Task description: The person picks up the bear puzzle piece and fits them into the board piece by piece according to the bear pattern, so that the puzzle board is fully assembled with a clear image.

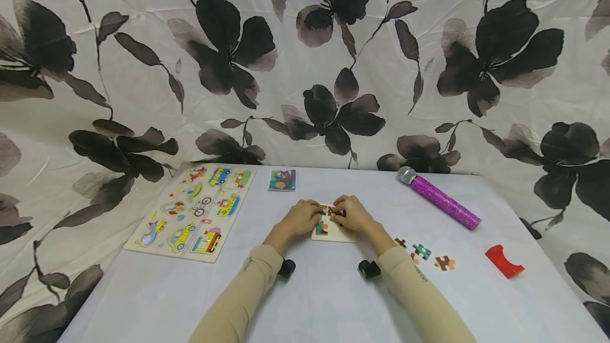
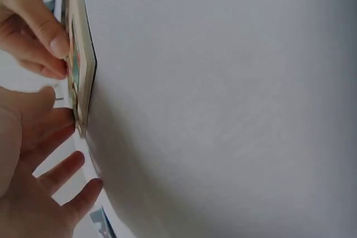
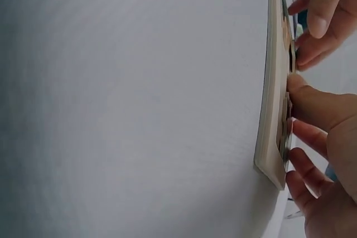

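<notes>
A small wooden puzzle board (image 1: 340, 235) lies flat on the table between the hands, with a few picture pieces (image 1: 322, 228) set in its left part. My left hand (image 1: 301, 217) rests at the board's left edge; its fingers are loosely extended, the fingertips touching the edge in the left wrist view. From the other side, my right hand (image 1: 353, 214) pinches a brown jigsaw piece (image 1: 339, 213) between thumb and fingers over the board's upper right. The fingers partly hide the pieces under them. Edge-on, the board (image 3: 269, 137) shows in the right wrist view.
Loose jigsaw pieces (image 1: 445, 263) lie right of the right forearm. Farther right are a red curved block (image 1: 504, 262) and a purple glittery microphone (image 1: 443, 201). A vehicle puzzle board (image 1: 190, 213) lies left, and a small picture card (image 1: 282, 180) lies behind the hands.
</notes>
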Motion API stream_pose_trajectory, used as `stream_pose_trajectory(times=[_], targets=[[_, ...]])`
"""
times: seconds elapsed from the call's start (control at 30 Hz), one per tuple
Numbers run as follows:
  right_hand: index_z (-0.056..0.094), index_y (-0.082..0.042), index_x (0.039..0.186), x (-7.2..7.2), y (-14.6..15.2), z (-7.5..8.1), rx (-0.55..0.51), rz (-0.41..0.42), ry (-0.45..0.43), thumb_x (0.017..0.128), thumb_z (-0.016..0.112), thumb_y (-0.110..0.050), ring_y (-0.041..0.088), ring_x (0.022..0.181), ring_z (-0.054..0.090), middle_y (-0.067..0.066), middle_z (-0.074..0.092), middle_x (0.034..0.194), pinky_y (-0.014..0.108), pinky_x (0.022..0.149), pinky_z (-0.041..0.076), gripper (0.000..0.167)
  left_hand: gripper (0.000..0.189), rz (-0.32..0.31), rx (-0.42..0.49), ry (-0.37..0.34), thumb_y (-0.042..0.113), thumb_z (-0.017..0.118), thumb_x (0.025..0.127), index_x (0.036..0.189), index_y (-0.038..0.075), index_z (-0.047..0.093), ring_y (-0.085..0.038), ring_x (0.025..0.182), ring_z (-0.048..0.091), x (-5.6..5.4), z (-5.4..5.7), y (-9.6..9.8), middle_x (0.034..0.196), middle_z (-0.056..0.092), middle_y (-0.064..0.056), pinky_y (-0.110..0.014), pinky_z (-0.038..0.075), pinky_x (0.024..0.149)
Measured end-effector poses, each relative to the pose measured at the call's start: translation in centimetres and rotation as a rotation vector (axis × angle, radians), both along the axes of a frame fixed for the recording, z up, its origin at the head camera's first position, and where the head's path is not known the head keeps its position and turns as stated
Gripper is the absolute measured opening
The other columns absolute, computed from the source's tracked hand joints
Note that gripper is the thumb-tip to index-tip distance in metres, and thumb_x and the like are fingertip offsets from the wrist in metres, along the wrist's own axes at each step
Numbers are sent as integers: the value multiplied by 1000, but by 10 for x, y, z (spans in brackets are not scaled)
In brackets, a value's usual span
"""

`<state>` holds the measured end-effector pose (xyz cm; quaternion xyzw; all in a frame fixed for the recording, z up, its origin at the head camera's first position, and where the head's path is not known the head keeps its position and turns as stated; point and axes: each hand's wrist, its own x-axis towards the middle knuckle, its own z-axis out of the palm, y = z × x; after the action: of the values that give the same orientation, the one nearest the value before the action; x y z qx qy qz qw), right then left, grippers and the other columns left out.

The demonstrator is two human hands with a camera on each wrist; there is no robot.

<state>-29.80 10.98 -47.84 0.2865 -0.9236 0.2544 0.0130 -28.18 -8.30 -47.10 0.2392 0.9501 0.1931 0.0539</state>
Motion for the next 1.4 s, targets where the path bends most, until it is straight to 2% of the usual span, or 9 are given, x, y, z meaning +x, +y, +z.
stream_pose_trajectory(times=[0.17,0.3,0.47,0.63,0.73,0.97,1.13,1.27,1.4], targets=[[74,1,94,0,-1,1,-19,-2,29,85,69,-11,33,96,55,14,64,105,46,87,42,16,17,29,-58,63,16,59,92,100,4,69,-29,116,50,-8,5,8,119,60,-11,-48,45,92],[75,2,88,-1,-1,-1,-34,34,89,83,70,-6,32,92,59,16,66,100,46,85,43,11,9,24,-37,91,12,67,87,85,5,71,-27,110,55,-13,6,9,112,64,-11,-43,47,90],[75,2,86,-3,0,-4,-51,46,124,83,70,-5,30,90,60,16,66,97,46,84,44,9,17,-4,2,97,12,69,84,98,3,72,-25,98,61,-19,5,6,102,68,-9,-37,49,87],[75,1,85,-2,-1,-2,-53,30,97,83,69,-6,30,92,60,16,66,98,46,84,43,9,27,-64,-66,153,15,66,88,114,6,69,-26,104,59,-18,1,5,113,64,-10,-39,49,88],[75,1,86,-4,0,-4,-79,34,77,84,69,-6,31,93,60,17,66,99,47,85,43,9,26,-72,-71,177,16,66,88,111,6,70,-26,105,57,-16,0,6,115,62,-10,-40,49,87],[77,-6,85,-16,8,-20,-141,103,145,88,66,-17,27,89,60,13,66,97,41,80,43,16,17,-93,-78,203,13,67,85,99,2,70,-25,106,57,-15,2,12,112,64,-9,-39,49,89],[76,0,85,-4,3,-7,-123,56,106,84,68,-8,33,90,60,17,66,98,46,81,43,11,20,-95,-126,219,13,66,87,103,1,67,-25,104,58,-16,0,15,110,63,-10,-35,49,89],[75,0,84,-1,0,-5,-59,29,129,83,68,-4,32,92,60,16,66,99,46,84,43,8,24,-125,-166,243,13,65,88,109,2,67,-24,101,57,-17,0,16,109,62,-9,-34,50,86],[75,-1,86,0,1,-6,-30,21,130,84,68,-5,31,94,59,15,66,102,45,85,42,8,18,-144,-204,232,13,66,87,103,6,70,-23,98,57,-19,2,17,107,61,-7,-33,51,81]])
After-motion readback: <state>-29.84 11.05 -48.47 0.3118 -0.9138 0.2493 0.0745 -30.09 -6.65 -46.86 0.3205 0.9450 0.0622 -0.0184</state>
